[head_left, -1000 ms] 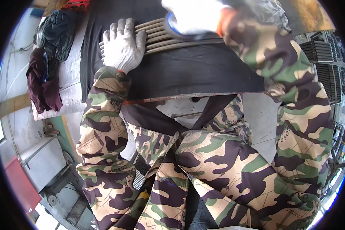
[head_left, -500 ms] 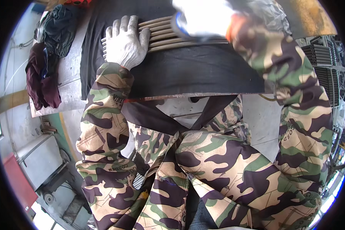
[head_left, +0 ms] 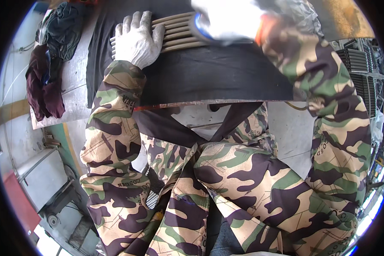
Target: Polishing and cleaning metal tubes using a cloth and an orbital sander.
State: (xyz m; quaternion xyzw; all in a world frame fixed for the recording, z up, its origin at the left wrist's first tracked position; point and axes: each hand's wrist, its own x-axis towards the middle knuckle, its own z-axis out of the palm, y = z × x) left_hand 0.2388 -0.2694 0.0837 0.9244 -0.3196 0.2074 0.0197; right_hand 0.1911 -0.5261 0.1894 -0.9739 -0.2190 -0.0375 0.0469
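In the head view, we see the left hand [head_left: 136, 42] in a white knit glove, palm down on the left part of a row of slim metal rods [head_left: 177, 30], fingers extended and slightly apart, thumb held out, pressing rather than gripping. The rods lie side by side on a black cloth [head_left: 217, 77] spread over the table [head_left: 76, 94]. The right hand [head_left: 232, 21], gloved and blurred, is over the rods further right — a blue-edged item [head_left: 196, 29] shows at its left side, but we cannot tell how its fingers are closed, or on what. At the far right, a metal rack [head_left: 375, 76] holds stacked dark bars [head_left: 355, 59]. We notice crumpled clear plastic [head_left: 305, 19] beyond the right wrist, and dark garments [head_left: 64, 32] heaped at the table's left.
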